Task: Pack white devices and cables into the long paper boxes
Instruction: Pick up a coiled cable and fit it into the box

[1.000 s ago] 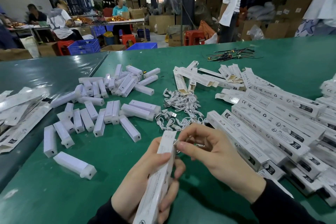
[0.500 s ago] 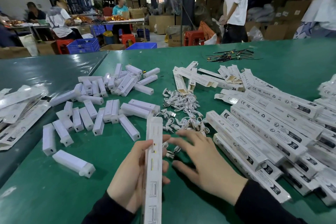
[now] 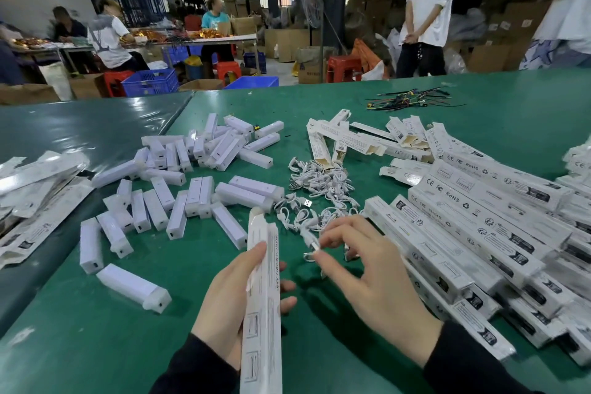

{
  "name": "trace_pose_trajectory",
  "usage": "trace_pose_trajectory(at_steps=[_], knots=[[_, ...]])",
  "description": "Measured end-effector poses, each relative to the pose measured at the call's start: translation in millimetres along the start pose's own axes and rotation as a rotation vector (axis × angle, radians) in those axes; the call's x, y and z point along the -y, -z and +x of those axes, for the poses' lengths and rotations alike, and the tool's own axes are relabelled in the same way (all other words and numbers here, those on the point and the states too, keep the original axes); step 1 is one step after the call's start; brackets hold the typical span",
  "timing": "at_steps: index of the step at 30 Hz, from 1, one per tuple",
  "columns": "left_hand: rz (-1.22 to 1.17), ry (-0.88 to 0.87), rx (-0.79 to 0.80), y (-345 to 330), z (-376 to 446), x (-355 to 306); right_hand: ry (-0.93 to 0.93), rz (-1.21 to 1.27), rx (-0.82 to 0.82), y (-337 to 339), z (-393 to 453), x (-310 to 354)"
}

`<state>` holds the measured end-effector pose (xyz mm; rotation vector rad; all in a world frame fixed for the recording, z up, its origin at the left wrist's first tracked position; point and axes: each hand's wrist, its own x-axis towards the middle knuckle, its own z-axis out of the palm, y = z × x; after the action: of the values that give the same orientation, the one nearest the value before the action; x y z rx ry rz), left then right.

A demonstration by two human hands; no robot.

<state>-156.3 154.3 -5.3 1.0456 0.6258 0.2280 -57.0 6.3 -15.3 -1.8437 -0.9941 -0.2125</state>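
Note:
My left hand (image 3: pixel 228 301) grips a long white paper box (image 3: pixel 263 297) that points away from me, its far flap open. My right hand (image 3: pixel 367 275) pinches a small white cable (image 3: pixel 309 241) at the near edge of the cable pile (image 3: pixel 319 192). Several white devices (image 3: pixel 179 189) lie scattered on the green table (image 3: pixel 96 345) to the left. One device (image 3: pixel 134 288) lies alone near my left hand.
Packed long boxes (image 3: pixel 473 221) are stacked at the right. Open empty boxes (image 3: pixel 345 141) lie beyond the cables, flat sleeves (image 3: pixel 35 195) at the far left, dark wires (image 3: pixel 412 101) at the back. People stand and sit beyond the table.
The box went from tilted beside my right hand to pointing straight away in my left hand. My right hand let go of the box end, reached into the cables and pinched one.

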Motion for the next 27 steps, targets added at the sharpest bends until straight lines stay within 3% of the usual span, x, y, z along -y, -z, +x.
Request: trace_pose_trajectory(at_steps=[3,6,12,17,22,27], knots=[[0.043,-0.079,-0.024,-1,1,-1,0.185,-0.087,0.118,-1,-5,5],[0.093,-0.110,-0.012,0,1,1,0.222,-0.080,0.185,-2,-8,10],[0.169,-0.068,0.104,-3,0,-1,-0.076,0.370,0.278,3,-7,20],[0.126,-0.019,0.125,-1,0,-3,-0.216,0.496,0.356,5,-4,20],[0.075,0.002,0.156,-3,-2,-2,-0.202,0.569,0.264,6,0,16],[0.071,0.015,0.242,-5,-6,-2,-0.264,0.588,0.057,14,10,10]])
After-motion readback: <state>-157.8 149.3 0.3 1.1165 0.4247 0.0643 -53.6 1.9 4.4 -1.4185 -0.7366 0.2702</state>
